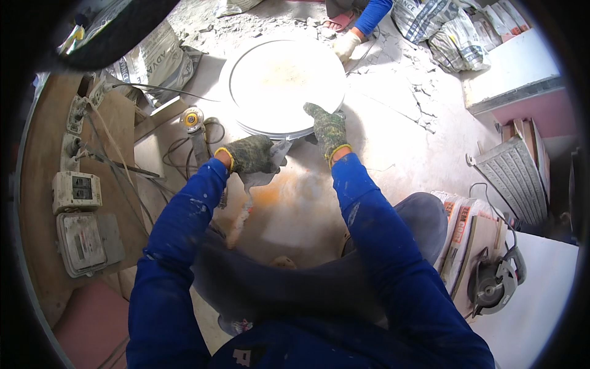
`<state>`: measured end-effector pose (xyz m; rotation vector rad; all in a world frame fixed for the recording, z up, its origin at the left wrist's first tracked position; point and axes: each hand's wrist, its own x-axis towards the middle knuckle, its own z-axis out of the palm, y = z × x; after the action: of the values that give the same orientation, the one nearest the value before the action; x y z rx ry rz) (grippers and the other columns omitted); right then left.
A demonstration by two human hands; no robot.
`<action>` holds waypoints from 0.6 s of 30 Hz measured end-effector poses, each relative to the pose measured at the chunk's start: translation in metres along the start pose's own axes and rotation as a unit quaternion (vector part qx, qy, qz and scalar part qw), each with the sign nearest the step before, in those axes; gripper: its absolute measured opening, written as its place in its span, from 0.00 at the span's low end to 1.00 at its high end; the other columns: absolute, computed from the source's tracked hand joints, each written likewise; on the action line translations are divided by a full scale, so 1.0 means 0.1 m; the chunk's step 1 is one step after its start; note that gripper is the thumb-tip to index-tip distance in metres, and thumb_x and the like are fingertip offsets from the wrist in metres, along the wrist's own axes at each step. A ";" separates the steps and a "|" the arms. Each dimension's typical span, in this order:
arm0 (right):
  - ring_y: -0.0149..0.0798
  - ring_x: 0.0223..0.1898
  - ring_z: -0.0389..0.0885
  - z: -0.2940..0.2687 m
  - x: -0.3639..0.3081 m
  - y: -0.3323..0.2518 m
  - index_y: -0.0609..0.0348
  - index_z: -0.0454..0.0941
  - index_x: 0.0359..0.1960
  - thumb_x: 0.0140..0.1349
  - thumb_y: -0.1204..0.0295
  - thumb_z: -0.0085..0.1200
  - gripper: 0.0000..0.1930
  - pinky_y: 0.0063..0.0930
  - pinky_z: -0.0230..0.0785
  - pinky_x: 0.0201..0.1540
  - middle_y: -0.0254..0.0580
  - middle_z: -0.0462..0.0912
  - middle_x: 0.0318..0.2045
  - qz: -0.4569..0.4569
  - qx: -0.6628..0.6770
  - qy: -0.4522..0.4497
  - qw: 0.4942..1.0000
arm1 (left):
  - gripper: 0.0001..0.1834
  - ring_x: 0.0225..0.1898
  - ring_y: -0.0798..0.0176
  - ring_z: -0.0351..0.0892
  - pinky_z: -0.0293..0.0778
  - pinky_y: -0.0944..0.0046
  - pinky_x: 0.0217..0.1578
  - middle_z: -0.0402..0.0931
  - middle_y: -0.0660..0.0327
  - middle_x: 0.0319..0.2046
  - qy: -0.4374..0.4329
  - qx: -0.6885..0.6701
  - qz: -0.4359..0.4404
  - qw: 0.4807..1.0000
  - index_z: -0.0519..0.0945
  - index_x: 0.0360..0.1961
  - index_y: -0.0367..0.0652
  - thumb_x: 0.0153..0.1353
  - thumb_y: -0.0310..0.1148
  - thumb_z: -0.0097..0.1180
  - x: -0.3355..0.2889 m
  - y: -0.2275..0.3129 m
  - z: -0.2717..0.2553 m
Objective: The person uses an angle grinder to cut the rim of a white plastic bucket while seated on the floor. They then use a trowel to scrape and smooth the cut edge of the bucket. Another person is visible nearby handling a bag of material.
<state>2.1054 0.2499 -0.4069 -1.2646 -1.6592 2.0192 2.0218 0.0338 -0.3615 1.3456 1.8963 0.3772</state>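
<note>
A large round white disc [284, 83] with a raised, layered rim lies in front of me, washed out by bright light. My right hand [329, 127], in a dark green mottled glove with a yellow cuff, grips its near right rim, thumb on top and fingers hidden below. Just off the near left rim, my left hand [251, 155], gloved alike, is closed on a thin greyish-white piece [258, 178] like a crumpled plastic sheet or rag. At the disc's far right edge is a co-worker's gloved hand [346, 47] with a blue sleeve.
An angle grinder [195, 132] with its cord is left of my left hand. Wall sockets and a switch box [77, 190] line the left board. Bags [452, 37] and rubble lie at the back. A circular saw [495, 283] rests at lower right, near a metal step [510, 178].
</note>
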 end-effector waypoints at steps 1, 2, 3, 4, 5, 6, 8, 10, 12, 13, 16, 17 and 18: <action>0.46 0.50 0.83 0.01 0.00 0.02 0.76 0.62 0.61 0.50 0.59 0.77 0.46 0.36 0.80 0.47 0.60 0.79 0.52 0.004 0.000 0.011 1.000 | 0.20 0.41 0.53 0.86 0.79 0.55 0.47 0.87 0.49 0.41 -0.015 0.011 0.010 1.000 0.87 0.50 0.42 0.61 0.42 0.66 -0.02 -0.01 -0.03; 0.46 0.48 0.84 0.02 -0.01 0.03 0.75 0.63 0.60 0.51 0.60 0.76 0.44 0.37 0.81 0.45 0.59 0.80 0.51 0.009 0.001 0.022 1.000 | 0.20 0.42 0.55 0.86 0.79 0.57 0.48 0.87 0.50 0.41 -0.015 -0.031 -0.005 0.999 0.86 0.50 0.41 0.61 0.41 0.66 -0.05 -0.04 -0.06; 0.46 0.43 0.86 0.04 -0.01 0.05 0.70 0.67 0.60 0.52 0.61 0.75 0.40 0.40 0.83 0.38 0.56 0.82 0.48 0.010 -0.001 0.036 0.999 | 0.20 0.43 0.57 0.85 0.79 0.58 0.49 0.87 0.51 0.42 -0.005 -0.072 -0.010 0.997 0.85 0.51 0.40 0.62 0.40 0.66 -0.07 -0.07 -0.07; 0.46 0.38 0.88 0.05 -0.01 0.06 0.66 0.70 0.59 0.54 0.62 0.74 0.35 0.43 0.85 0.32 0.53 0.84 0.45 0.007 -0.007 0.054 0.998 | 0.20 0.44 0.58 0.85 0.79 0.59 0.50 0.87 0.52 0.43 0.011 -0.105 -0.020 0.994 0.85 0.52 0.39 0.62 0.38 0.67 -0.09 -0.10 -0.07; 0.46 0.38 0.88 0.06 -0.01 0.08 0.66 0.70 0.60 0.54 0.62 0.74 0.36 0.42 0.86 0.32 0.54 0.84 0.45 -0.001 0.011 0.052 0.999 | 0.24 0.46 0.51 0.85 0.77 0.58 0.54 0.86 0.51 0.48 0.003 -0.337 -0.034 0.941 0.83 0.57 0.44 0.61 0.41 0.65 -0.11 -0.14 -0.06; 0.46 0.39 0.88 0.06 0.00 0.09 0.66 0.69 0.60 0.54 0.62 0.74 0.36 0.42 0.86 0.33 0.54 0.84 0.45 -0.010 0.023 0.053 0.998 | 0.23 0.46 0.51 0.85 0.77 0.57 0.54 0.87 0.51 0.47 0.025 -0.300 0.025 0.953 0.84 0.56 0.43 0.62 0.42 0.64 -0.12 -0.17 -0.04; 0.47 0.40 0.88 0.05 0.01 0.11 0.67 0.68 0.61 0.54 0.63 0.74 0.37 0.42 0.87 0.33 0.54 0.84 0.46 -0.016 0.025 0.043 0.999 | 0.22 0.45 0.50 0.85 0.77 0.56 0.53 0.87 0.50 0.44 0.089 -0.180 0.047 0.979 0.86 0.51 0.43 0.64 0.46 0.62 -0.13 -0.21 -0.02; 0.47 0.40 0.88 0.03 0.04 0.11 0.68 0.65 0.62 0.54 0.63 0.74 0.39 0.43 0.88 0.34 0.55 0.83 0.48 -0.011 -0.008 0.039 0.999 | 0.22 0.43 0.50 0.85 0.78 0.54 0.51 0.87 0.50 0.41 0.079 -0.085 -0.040 0.993 0.87 0.48 0.42 0.65 0.49 0.61 -0.14 -0.21 0.00; 0.48 0.40 0.88 0.02 0.04 0.10 0.68 0.64 0.62 0.54 0.62 0.74 0.40 0.44 0.88 0.35 0.56 0.83 0.49 -0.014 0.005 0.028 0.999 | 0.20 0.43 0.51 0.85 0.78 0.55 0.49 0.87 0.51 0.39 0.125 -0.003 -0.081 0.989 0.87 0.47 0.41 0.65 0.47 0.62 -0.18 -0.14 0.04; 0.48 0.40 0.88 0.01 0.04 0.10 0.68 0.64 0.62 0.54 0.62 0.74 0.41 0.44 0.88 0.35 0.56 0.82 0.49 -0.012 0.007 0.035 0.999 | 0.19 0.40 0.44 0.84 0.78 0.50 0.45 0.85 0.48 0.35 0.172 0.101 -0.085 0.976 0.88 0.41 0.44 0.63 0.49 0.62 -0.21 -0.07 0.09; 0.49 0.41 0.88 -0.01 0.00 0.07 0.68 0.60 0.64 0.54 0.61 0.75 0.43 0.45 0.87 0.35 0.58 0.81 0.51 -0.010 -0.002 0.012 1.000 | 0.16 0.38 0.43 0.83 0.77 0.47 0.43 0.83 0.49 0.32 0.280 0.200 -0.106 0.933 0.86 0.35 0.46 0.62 0.49 0.61 -0.31 0.22 0.35; 0.48 0.45 0.86 -0.01 -0.01 0.06 0.72 0.60 0.62 0.53 0.59 0.75 0.44 0.42 0.84 0.40 0.59 0.80 0.52 -0.025 -0.003 0.008 1.000 | 0.16 0.37 0.42 0.83 0.77 0.45 0.41 0.82 0.49 0.30 0.317 0.197 -0.101 0.922 0.86 0.33 0.47 0.61 0.49 0.62 -0.32 0.32 0.45; 0.48 0.49 0.84 -0.02 -0.04 0.05 0.76 0.60 0.61 0.52 0.58 0.76 0.46 0.39 0.81 0.46 0.61 0.79 0.53 -0.031 -0.007 0.012 0.999 | 0.16 0.36 0.41 0.82 0.77 0.43 0.39 0.82 0.49 0.29 0.366 0.117 -0.127 0.914 0.85 0.31 0.47 0.60 0.50 0.63 -0.33 0.42 0.55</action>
<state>2.1103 0.2471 -0.4096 -1.2213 -1.6828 1.9523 2.0950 0.0106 -0.3586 1.1651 2.7800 0.5928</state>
